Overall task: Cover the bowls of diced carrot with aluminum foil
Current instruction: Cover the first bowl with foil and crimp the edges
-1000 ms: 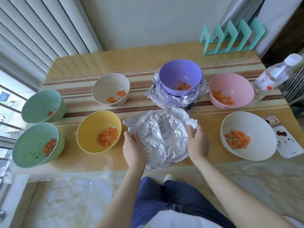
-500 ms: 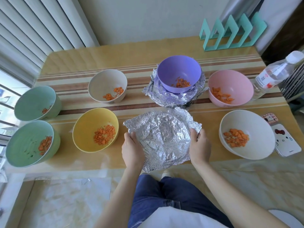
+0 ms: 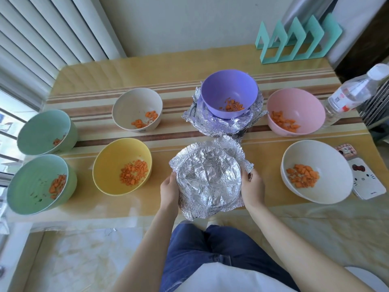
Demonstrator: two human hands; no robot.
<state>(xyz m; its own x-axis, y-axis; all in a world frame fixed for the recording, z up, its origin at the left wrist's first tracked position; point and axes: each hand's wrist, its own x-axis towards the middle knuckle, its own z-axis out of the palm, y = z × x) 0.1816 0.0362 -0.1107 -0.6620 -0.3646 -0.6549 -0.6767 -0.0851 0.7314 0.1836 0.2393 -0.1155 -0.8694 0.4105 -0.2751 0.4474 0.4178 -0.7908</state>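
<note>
Grip unchanged: left hand [image 3: 169, 191] and right hand [image 3: 252, 186] clasp your foil-covered bowl [image 3: 208, 182] at nine and three o'clock; striped table [image 3: 168, 68], blinds [image 3: 52, 28] beyond.

Strong daylight enters from the window [image 3: 10, 123] far left of the fingers [image 3: 172, 180], where the panes burn out to white; the foil [image 3: 208, 180] between the left hand [image 3: 169, 192] and right hand [image 3: 253, 189] throws hard, crumpled glints; the table [image 3: 168, 66] beyond the fingertips has a soft sheen; shadows are faint; the centre is sharp; the near green bowl [image 3: 31, 186] far left and the bottle [image 3: 349, 95] far right are stretched and smeared by the wide lens.
</note>
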